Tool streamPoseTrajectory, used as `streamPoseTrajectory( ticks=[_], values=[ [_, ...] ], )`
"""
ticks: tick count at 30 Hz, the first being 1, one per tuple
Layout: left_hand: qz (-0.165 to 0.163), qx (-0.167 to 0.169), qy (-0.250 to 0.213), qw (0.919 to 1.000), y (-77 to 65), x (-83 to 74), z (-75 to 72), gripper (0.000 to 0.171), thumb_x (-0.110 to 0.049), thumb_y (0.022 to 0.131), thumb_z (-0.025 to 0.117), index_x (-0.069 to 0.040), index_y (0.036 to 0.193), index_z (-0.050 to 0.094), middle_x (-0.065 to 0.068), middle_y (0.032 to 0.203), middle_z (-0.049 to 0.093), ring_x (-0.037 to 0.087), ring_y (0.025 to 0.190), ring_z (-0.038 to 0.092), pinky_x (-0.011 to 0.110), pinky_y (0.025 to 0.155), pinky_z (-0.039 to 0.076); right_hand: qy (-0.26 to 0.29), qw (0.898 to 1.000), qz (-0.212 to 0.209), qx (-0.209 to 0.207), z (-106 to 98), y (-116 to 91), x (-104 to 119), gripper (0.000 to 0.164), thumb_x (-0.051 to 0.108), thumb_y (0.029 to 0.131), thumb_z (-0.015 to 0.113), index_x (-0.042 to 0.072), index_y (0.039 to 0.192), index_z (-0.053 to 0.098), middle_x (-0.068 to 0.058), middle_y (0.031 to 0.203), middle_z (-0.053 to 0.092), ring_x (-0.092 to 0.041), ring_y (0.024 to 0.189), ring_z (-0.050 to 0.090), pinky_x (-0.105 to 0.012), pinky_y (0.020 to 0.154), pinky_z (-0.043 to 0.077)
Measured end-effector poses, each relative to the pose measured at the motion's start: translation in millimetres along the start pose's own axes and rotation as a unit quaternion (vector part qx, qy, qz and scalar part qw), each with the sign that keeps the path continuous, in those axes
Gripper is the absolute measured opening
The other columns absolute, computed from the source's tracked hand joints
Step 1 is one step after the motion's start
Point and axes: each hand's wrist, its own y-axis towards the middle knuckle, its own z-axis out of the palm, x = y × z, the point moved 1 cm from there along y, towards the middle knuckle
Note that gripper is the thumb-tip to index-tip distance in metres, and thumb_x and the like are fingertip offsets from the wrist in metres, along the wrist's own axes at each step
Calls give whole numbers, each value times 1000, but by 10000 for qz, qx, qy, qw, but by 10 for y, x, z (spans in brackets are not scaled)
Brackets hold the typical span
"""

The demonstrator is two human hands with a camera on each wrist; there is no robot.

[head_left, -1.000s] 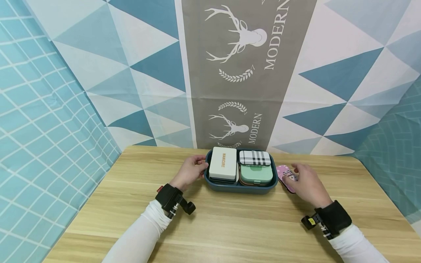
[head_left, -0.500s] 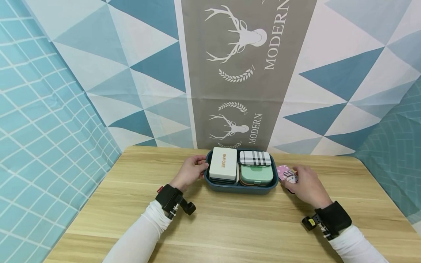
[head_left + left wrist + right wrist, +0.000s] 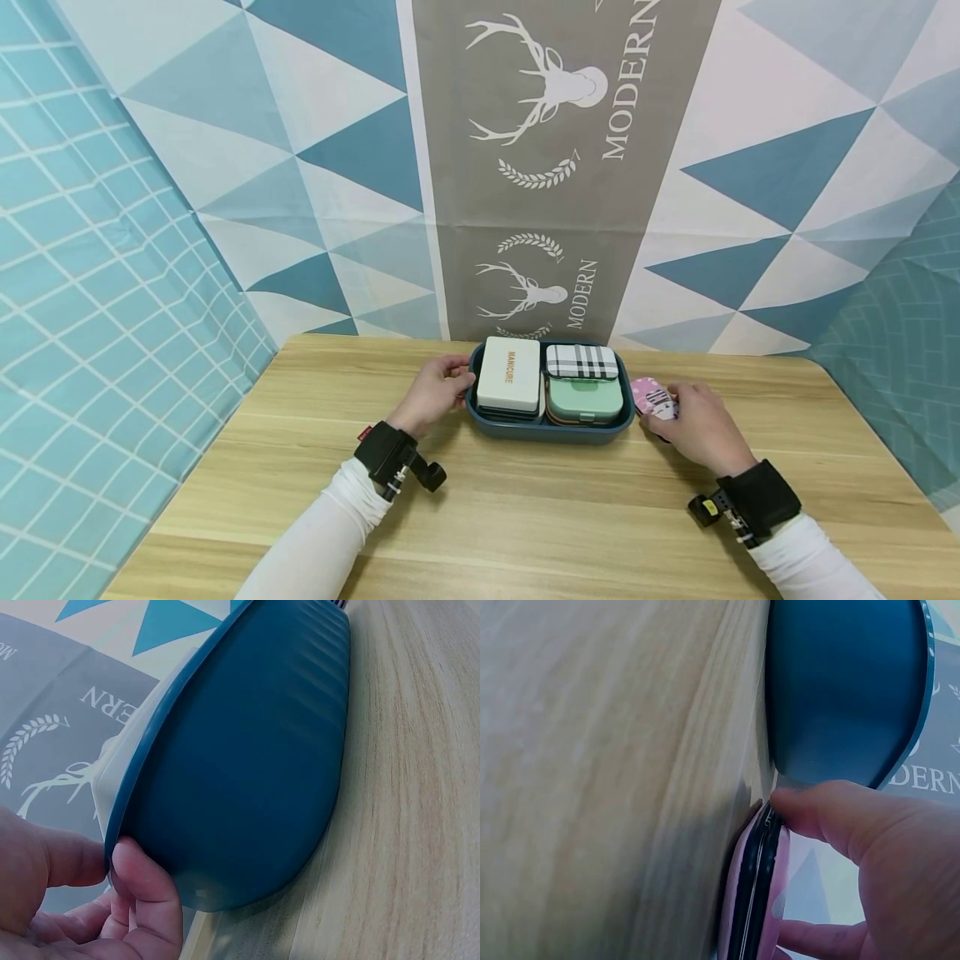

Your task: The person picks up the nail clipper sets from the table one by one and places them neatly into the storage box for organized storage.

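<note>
A dark blue oblong tub (image 3: 551,432) stands at the back of the wooden table. My left hand (image 3: 433,392) pinches its left rim between thumb and finger, plain in the left wrist view. Inside, a white box marked MANICURE (image 3: 510,371) lies on the left, on top of other flat cases. On the right, a black-and-white checked case (image 3: 581,362) lies over a mint green case (image 3: 585,400). Just right of the tub, my right hand (image 3: 701,427) holds a small pink patterned case (image 3: 651,397) by its edges. The right wrist view shows its black seam (image 3: 754,881), low against the tabletop.
The wooden table (image 3: 525,517) meets a patterned cloth backdrop (image 3: 517,200) behind the tub. A blue tile-patterned cloth (image 3: 90,275) hangs on the left, and a teal one (image 3: 900,333) on the right. Black camera straps sit on both wrists.
The right fingers and thumb have shifted slightly on the pink case, which has turned a little. The left hand and the tub stay nearly where they were.
</note>
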Motion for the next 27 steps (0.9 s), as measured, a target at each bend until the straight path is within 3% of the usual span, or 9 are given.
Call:
streamPoseTrajectory(
  ticks=[10, 27],
  values=[
    [40, 106, 120, 9999, -174, -228, 44, 40, -1, 96, 53, 10, 134, 45, 17, 104, 52, 17, 69, 54, 41, 69, 50, -59, 10000, 35, 12, 0, -10, 10, 71, 43, 77, 77, -11, 118, 57, -24, 105, 56, -34, 91, 51, -42, 70, 41],
    [0, 84, 87, 9999, -164, -222, 40, 39, -1, 97, 53, 10, 133, 46, 15, 101, 49, 17, 69, 52, 39, 67, 50, -108, 9999, 14, 26, 15, 14, 4, 73, 45, 76, 78, -9, 120, 58, -20, 100, 62, -30, 86, 55, -38, 65, 40]
  ],
)
